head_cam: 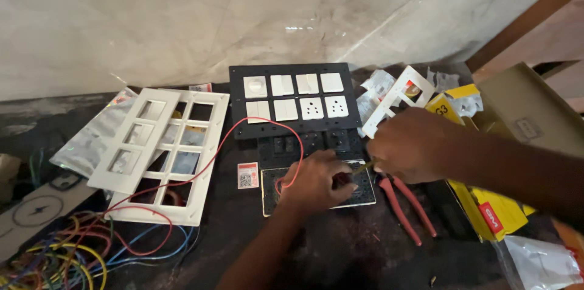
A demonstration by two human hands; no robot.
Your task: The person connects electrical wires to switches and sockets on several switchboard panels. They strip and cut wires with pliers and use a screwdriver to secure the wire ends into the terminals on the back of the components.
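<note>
Hands at the switch plate

I see the dark tabletop [377,253], a white grid frame [159,153] at left, then the small switch plate [365,189] near centre. My left hand [316,181] presses it; my right hand [413,144] is closed on a thin tool [363,167].

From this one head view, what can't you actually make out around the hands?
- Head view: the tool tip in the right hand is hidden by the fingers.
- The small dark plate is mostly covered by the left hand.
- The red pliers have their jaws hidden under the right hand.
- The wire bundle is cut off by the bottom-left edge.
</note>
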